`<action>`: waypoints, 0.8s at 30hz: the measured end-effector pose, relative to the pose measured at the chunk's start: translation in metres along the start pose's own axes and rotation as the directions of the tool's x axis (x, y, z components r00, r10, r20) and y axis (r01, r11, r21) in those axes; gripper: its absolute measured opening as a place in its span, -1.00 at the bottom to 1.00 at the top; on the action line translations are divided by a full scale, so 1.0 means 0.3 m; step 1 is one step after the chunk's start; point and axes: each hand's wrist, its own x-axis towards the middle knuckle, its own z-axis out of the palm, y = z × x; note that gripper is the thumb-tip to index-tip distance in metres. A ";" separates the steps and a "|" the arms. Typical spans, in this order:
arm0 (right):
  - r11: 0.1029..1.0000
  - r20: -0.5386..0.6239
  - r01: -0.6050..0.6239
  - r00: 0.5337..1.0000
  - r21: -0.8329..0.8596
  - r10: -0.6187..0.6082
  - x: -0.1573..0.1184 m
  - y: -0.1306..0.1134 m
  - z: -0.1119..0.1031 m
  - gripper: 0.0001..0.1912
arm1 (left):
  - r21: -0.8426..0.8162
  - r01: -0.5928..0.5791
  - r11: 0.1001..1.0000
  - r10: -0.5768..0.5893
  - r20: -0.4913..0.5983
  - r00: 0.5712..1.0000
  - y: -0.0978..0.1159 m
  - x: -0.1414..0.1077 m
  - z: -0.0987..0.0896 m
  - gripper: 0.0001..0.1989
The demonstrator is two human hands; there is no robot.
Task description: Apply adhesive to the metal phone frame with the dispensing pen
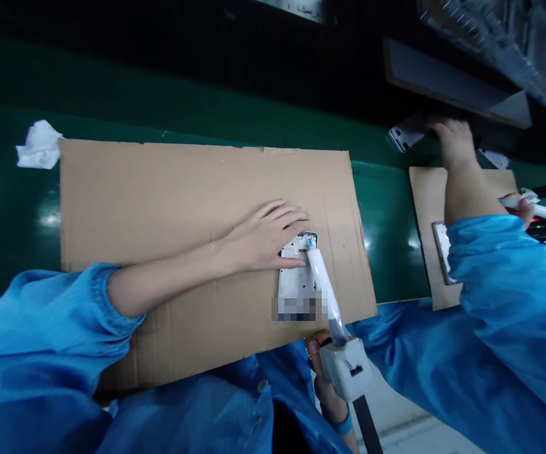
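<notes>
A phone frame (289,280) with a pale metal inner face lies on a cardboard sheet (159,189). My left hand (266,239) lies open over its upper left part, thumb stretched across the frame and the other fingers spread toward its top edge. A white dispensing syringe (324,284) with a blue tip slants over the frame, its tip at the upper right part. Whether the tip touches cannot be told. My right hand (318,359) is closed at the syringe's rear, partly hidden behind its light grey adapter.
On the right, a co-worker's hand (455,139) reaches near another phone part (406,133); their other hand (521,208) holds a similar white syringe. A second cardboard (424,195) bears a phone frame (442,252). Crumpled tissue (40,145) lies on the green table (8,202).
</notes>
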 end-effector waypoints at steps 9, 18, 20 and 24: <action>0.970 0.101 0.240 0.966 -0.018 -0.238 0.061 -0.179 0.057 -0.44 | 0.021 0.000 1.000 0.001 -0.013 1.000 -0.001 -0.001 -0.003 -0.26; 0.989 -0.047 0.103 0.993 -0.104 -0.108 -0.219 -0.178 -0.075 -0.26 | 0.031 -0.034 0.999 0.035 -0.044 0.998 -0.014 -0.016 -0.010 -0.32; 0.983 -0.031 0.019 0.999 -0.185 -0.025 -0.347 -0.131 -0.080 -0.42 | 0.026 -0.026 0.999 0.027 -0.035 0.999 -0.020 -0.016 -0.010 -0.32; 0.921 0.028 -0.270 0.957 -0.279 0.289 -0.540 -0.005 -0.053 -0.39 | -0.001 -0.009 1.000 0.009 -0.018 1.000 -0.030 -0.013 -0.007 -0.31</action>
